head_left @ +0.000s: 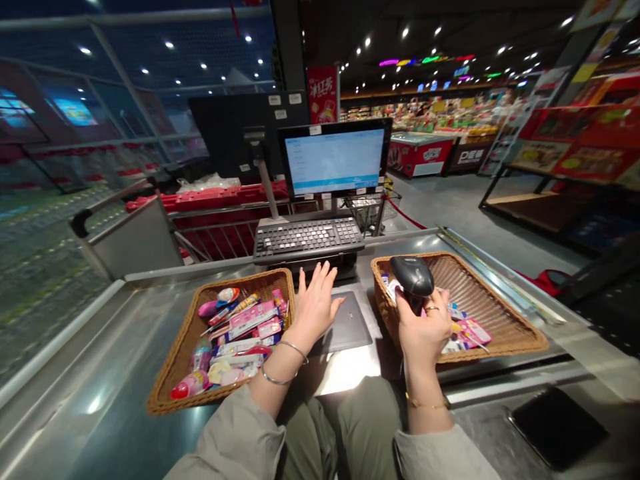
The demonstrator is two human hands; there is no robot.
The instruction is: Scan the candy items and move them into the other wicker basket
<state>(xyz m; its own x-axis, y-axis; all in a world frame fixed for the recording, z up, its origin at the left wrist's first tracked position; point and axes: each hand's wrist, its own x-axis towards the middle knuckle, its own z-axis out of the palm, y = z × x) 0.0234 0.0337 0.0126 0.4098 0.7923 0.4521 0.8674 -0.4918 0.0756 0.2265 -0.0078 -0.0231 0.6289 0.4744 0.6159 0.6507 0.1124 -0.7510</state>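
Observation:
My left hand [316,305] is open, fingers spread, beside the right rim of the left wicker basket [173,373] and over the near side of a grey flat pad [350,323]. Nothing shows in it. That basket holds a jumble of packaged candies and small toys [245,327]. My right hand [425,327] grips a black barcode scanner [412,275] by its handle, above the left part of the right wicker basket [500,307]. A few pink and white packets [470,333] lie in this basket, partly hidden by my hand.
A keyboard [310,237] stands at the counter's far edge below a lit monitor [335,160]. A black flat object [559,427] lies at the right on the metal counter [115,347]. Behind are a shopping cart [215,233] and a shelf rack [540,193].

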